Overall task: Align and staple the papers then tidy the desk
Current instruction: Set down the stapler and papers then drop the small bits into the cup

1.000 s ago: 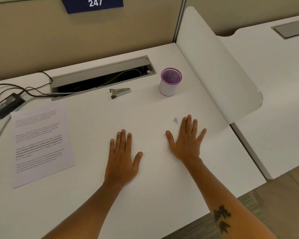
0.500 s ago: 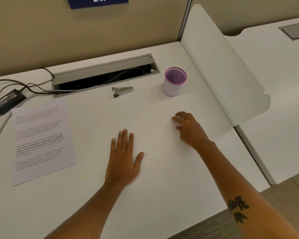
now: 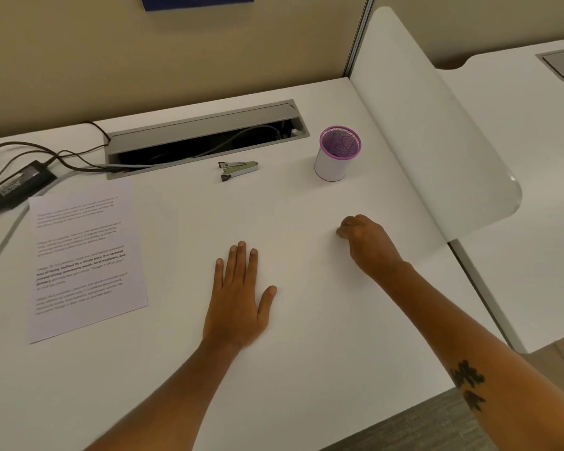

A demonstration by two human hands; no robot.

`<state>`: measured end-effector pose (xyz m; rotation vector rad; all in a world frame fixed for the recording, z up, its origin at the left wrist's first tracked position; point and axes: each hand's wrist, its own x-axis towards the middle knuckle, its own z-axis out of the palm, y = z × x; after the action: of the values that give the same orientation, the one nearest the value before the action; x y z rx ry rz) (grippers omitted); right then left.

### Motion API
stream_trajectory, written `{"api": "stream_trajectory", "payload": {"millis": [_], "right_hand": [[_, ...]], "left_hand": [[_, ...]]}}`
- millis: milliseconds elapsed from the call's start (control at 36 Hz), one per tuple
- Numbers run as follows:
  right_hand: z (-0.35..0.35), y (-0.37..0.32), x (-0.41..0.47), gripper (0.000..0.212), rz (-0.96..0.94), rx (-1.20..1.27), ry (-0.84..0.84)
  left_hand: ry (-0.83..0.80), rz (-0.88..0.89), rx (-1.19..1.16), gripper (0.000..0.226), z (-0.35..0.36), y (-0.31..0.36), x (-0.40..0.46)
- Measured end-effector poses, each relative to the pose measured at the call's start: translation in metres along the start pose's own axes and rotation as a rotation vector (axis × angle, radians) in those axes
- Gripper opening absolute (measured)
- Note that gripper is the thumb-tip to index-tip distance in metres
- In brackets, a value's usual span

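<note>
Your left hand [image 3: 236, 297] lies flat on the white table [image 3: 306, 369], palm down, fingers straight and close together, thumb spread to the right, grasping nothing. Your right hand [image 3: 367, 244] sits to its right and a little farther from you, knuckles up, fingers curled under and fingertips down at the table surface. It may be pinching something small there, but the fingers hide whatever is beneath them, so you cannot tell from this view whether it grips anything.

The printed papers [image 3: 83, 258] lie flat at the left of the table, well apart from both hands, text facing up, and look like a single neat stack with edges roughly in line. The small metal stapler [image 3: 238, 169] lies on the table at the far middle, just in front of the open cable tray [image 3: 205, 138] set into the table's far edge. To the right of the stapler stands a white pen cup with a purple mesh rim [image 3: 337, 154], upright, near the far right corner.

At the far left a black power adapter [image 3: 20, 182] rests on the table with its cables [image 3: 62, 154] running towards the tray. A white divider panel [image 3: 437, 125] rises along the table's right edge, and a blue sign [image 3: 196, 0] hangs on the beige partition behind.
</note>
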<state>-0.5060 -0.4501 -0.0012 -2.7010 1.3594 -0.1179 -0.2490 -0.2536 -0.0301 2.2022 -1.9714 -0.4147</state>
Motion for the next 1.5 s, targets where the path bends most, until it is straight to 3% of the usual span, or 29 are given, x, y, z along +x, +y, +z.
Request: {"api": "stream_trajectory", "payload": {"millis": [250,472,611,722,861,1000,1139,1222,1333,1389,1444,1500], "right_hand": [[0.008,-0.020,-0.007,0.029,0.042,-0.070,0.111],[0.015,-0.028,-0.009,0.038,0.040,-0.110,0.176],[0.000,-0.012,0.001,0.032,0.527,0.395,0.254],[-0.015,0.015,0.013,0.017,1.040,1.058,0.244],[-0.047,0.027,0.022,0.017,1.198,1.794,0.094],[-0.083,0.025,0.043,0.021,1.155,2.011,0.096],[-0.115,0.027,0.088,0.016,1.013,1.976,0.113],[-0.125,0.027,0.120,0.013,0.957,1.812,0.132],[-0.120,0.036,0.158,0.005,0.899,1.261,0.149],[-0.113,0.039,0.169,0.017,0.872,0.963,0.159],[-0.113,0.033,0.173,0.027,0.841,0.781,0.186],[-0.118,0.024,0.172,0.023,0.779,0.685,0.195]], "left_hand": [[0.006,0.003,-0.009,0.080,0.000,0.000,0.000],[-0.002,0.003,-0.002,0.080,0.001,-0.001,0.000],[0.003,0.000,-0.006,0.080,0.001,-0.001,0.000],[-0.003,-0.004,-0.002,0.080,0.001,-0.001,0.000],[0.002,-0.003,-0.019,0.079,0.001,-0.001,0.000],[0.000,-0.008,-0.017,0.079,0.001,-0.001,0.000],[0.001,-0.005,-0.013,0.079,0.002,-0.001,0.001],[0.004,-0.005,-0.029,0.079,0.002,-0.001,0.001],[0.007,-0.003,-0.030,0.078,0.002,-0.002,0.001],[0.001,-0.002,-0.025,0.079,0.001,-0.001,0.001],[-0.005,-0.005,-0.023,0.078,0.001,-0.001,0.002],[-0.006,-0.003,-0.032,0.078,0.001,0.000,0.002]]}}
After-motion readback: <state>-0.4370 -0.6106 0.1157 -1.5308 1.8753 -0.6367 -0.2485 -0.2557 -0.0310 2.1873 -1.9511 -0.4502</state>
